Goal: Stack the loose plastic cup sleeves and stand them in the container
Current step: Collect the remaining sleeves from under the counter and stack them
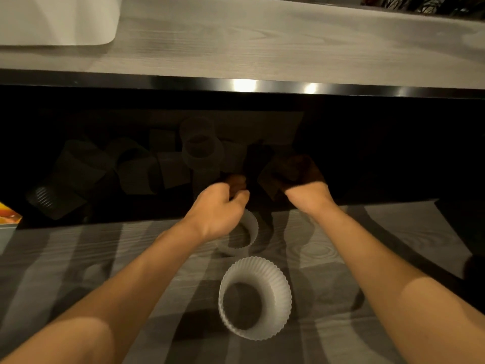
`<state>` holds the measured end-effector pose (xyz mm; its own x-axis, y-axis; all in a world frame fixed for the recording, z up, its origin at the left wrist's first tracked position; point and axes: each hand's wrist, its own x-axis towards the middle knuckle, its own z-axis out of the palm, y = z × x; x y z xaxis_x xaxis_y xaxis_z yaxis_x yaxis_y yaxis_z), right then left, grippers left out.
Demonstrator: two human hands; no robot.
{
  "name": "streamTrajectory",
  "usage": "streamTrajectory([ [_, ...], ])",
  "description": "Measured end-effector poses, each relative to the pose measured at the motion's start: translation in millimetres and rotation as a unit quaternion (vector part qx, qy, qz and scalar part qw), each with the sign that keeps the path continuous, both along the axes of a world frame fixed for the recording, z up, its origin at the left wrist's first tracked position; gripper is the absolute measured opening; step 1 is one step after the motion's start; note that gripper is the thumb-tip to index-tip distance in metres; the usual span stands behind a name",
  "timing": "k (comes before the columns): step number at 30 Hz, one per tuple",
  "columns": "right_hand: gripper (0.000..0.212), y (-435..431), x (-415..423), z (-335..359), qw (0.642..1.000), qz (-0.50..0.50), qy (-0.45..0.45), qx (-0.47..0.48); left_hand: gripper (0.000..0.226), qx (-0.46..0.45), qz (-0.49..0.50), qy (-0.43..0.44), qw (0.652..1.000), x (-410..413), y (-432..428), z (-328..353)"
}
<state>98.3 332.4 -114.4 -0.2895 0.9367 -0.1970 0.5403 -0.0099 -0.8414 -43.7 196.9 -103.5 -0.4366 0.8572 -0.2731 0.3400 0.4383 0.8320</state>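
Observation:
A white ribbed cup sleeve (282, 292) stands on the striped wood surface near me. A second, translucent sleeve (250, 227) stands farther off, and my left hand (217, 211) curls its fingers over that sleeve's far rim. My right hand (301, 177) reaches into the dark recess under the counter, fingers curled round a dim sleeve-shaped piece (270, 179) that is hard to make out. Several loose sleeves (202, 151) lie tumbled in the shadow of the recess to the left. A white container (52, 22) stands on the counter at the top left.
The pale wood counter (262, 48) has a glossy black front edge (236, 86) overhanging the recess. An orange-printed package (8, 216) pokes in at the left edge. A dark patterned object (425, 3) sits at the top right.

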Motion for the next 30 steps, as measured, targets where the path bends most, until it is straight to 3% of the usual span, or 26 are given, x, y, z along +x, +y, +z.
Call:
streamTrajectory([
  [4,0.022,-22,3,11,0.996,0.029,0.082,-0.014,0.033,0.066,0.0,-0.021,0.998,0,-3,13],
  [7,0.026,-41,12,30,0.991,0.075,0.105,-0.027,0.029,0.116,0.01,-0.028,0.993,-4,-16,19],
  [11,0.014,-65,22,39,0.983,0.146,0.096,-0.059,0.03,0.13,0.007,-0.065,0.989,-10,-35,14],
  [15,0.011,-75,21,28,0.974,0.204,0.04,-0.088,0.011,0.128,0.012,-0.036,0.991,-14,-52,-2],
  [22,0.02,-76,19,18,0.962,0.26,-0.026,-0.072,0.017,0.12,-0.003,-0.051,0.991,-21,-63,-23],
  [26,0.026,-72,18,22,0.942,0.312,-0.114,-0.05,0.023,0.094,-0.026,-0.053,0.994,-26,-67,-25],
  [30,0.029,-64,0,33,0.968,0.237,-0.082,-0.036,0.018,0.073,0.079,-0.045,0.993,-37,-61,-12],
])
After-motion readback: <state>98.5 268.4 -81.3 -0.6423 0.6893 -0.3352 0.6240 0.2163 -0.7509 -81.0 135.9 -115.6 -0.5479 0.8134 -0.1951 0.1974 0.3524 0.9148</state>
